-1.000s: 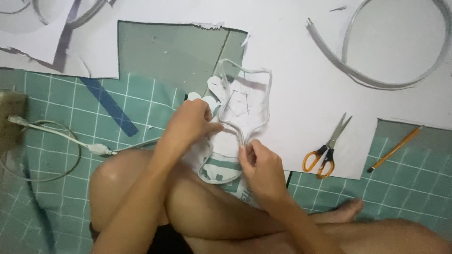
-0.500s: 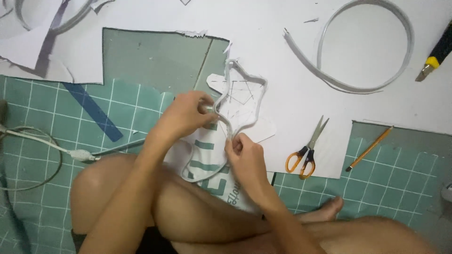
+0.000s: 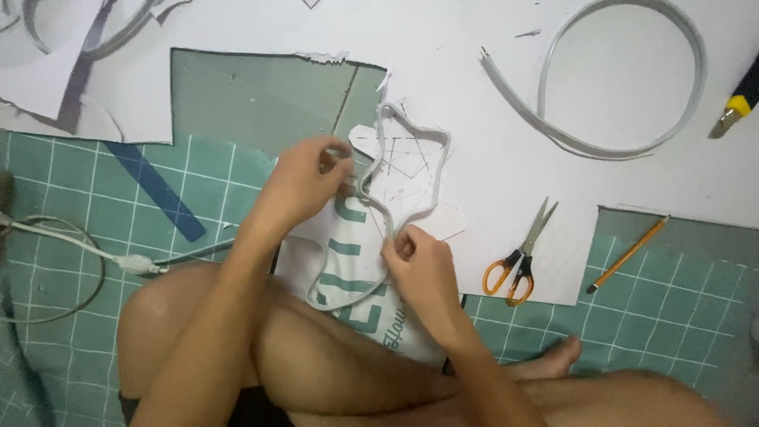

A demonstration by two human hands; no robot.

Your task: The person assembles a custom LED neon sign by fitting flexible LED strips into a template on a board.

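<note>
Seated cross-legged on a green cutting mat (image 3: 672,316), a person bends a grey flexible strip (image 3: 411,170) along the outline of a paper template (image 3: 411,190) lying over white sheets just ahead of the knees. The left hand (image 3: 304,178) has its grip pinched shut on the strip's upper bend; the right hand (image 3: 415,265) has its grip clamped on the strip lower down. The curved strip looks springy: a loosened pinch could let it snap off the outline, and the unweighted template could slide. Orange-handled scissors (image 3: 518,265) and a pencil (image 3: 628,255) lie to the right.
</note>
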